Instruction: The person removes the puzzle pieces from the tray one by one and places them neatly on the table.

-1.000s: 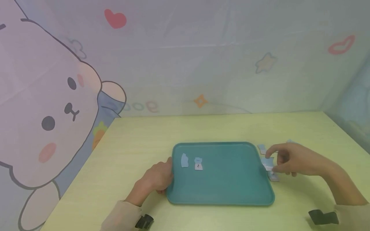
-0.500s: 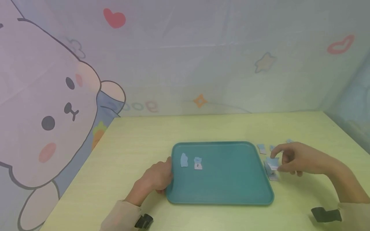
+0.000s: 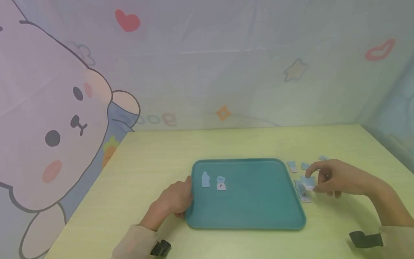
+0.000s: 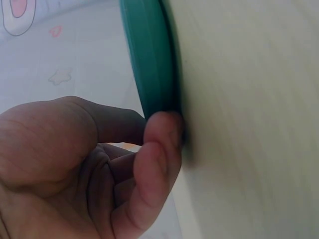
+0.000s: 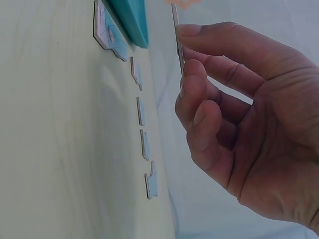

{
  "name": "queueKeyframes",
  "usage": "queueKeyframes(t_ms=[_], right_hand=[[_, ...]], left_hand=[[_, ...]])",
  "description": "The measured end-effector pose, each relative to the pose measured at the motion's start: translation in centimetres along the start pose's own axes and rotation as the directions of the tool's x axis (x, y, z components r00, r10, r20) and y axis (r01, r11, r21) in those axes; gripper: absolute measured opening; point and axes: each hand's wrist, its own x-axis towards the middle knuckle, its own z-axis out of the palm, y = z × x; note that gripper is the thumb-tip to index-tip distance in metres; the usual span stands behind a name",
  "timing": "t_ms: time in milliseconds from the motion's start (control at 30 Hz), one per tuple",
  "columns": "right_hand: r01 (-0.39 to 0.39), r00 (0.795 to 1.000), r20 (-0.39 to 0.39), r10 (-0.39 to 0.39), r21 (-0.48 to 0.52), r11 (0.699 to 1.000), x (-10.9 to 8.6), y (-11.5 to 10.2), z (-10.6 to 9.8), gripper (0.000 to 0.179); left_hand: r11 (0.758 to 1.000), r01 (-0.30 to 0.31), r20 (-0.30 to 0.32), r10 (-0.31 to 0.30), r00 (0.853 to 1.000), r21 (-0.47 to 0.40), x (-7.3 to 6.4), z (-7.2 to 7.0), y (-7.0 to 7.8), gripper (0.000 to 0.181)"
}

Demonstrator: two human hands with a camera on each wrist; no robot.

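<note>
My left hand [image 3: 178,196] grips the left rim of a teal tray [image 3: 252,205]; in the left wrist view the thumb lies on one side of the tray edge [image 4: 149,55] and fingers on the other. Inside the tray, toward the left, lie a pale blue puzzle piece [image 3: 205,179] and a blue-and-white one [image 3: 221,183] with a small dark mark. Past the tray's right side, my right hand [image 3: 336,178] pinches a flat blue-and-white puzzle piece [image 3: 308,182] between thumb and fingers. The right wrist view shows that piece edge-on [image 5: 177,30], raised off the table.
Beside the tray's right rim lie joined-looking puzzle pieces [image 3: 304,198]. Several single pieces, among them a blue-and-white piece [image 3: 292,166], are spread along the table [image 3: 161,151] behind my right hand. A printed cloth [image 3: 207,79] hangs behind the table.
My right hand has drawn the pinched puzzle piece rightward, away from the tray's right rim, uncovering more of the pieces lying there. My left hand keeps its grip on the tray.
</note>
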Motion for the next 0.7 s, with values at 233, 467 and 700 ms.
queueKeyframes(t_ms=[233,467,700], right_hand=[[-0.019,1.0,-0.002,0.019,-0.001,1.0,-0.1,0.4,-0.1,0.037],[-0.042,0.999,0.009,0.042,0.016,0.999,-0.2,0.8,-0.2,0.037],[-0.079,0.997,0.023,0.078,0.027,0.997,-0.4,1.3,-0.1,0.038]], left_hand=[[1.0,0.003,0.003,-0.003,1.0,0.01,0.1,0.0,0.0,0.057],[1.0,-0.01,-0.003,0.01,1.0,-0.002,0.1,0.0,-0.1,0.055],[1.0,-0.012,-0.006,0.012,1.0,-0.009,0.2,0.1,-0.2,0.055]])
